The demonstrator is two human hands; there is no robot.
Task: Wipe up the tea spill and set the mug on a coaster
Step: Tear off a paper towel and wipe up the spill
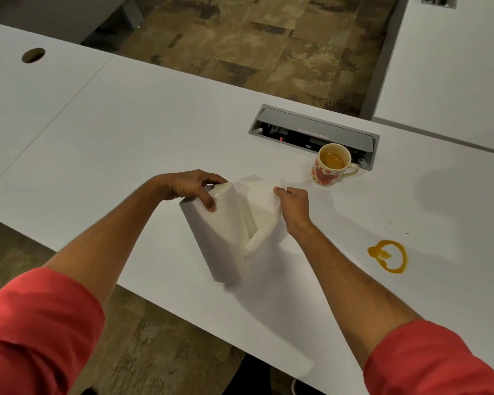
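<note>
Left hand (193,189) grips the top of the paper towel roll (221,232), thumb down the front, fingers curled over the rim. Right hand (294,203) pinches the corner of a loose sheet (261,203), pulled partway off but not yet torn.

Roll stands near the front edge of the surface (126,132) and looks tilted. Risks here:
- Pull w/o a firm hold on the roll → it tips or slides off the front edge.
- Slow, uneven tug → sheet rips ragged or several sheets unspool; a quick snap at the perforation prob better.

Tea spill (388,256) is an orange ring w/ a blob on its left, right of the hands, toward the front edge. Wiping outward could smear it or push liquid over the edge; blot inward instead.

Heart-print mug (330,166) sits toward the back edge, touching or just beside the open cable box (314,135), still holding tea. Bump or hasty lift → tea into the sockets. No coaster in view, so it needs finding first.
</note>
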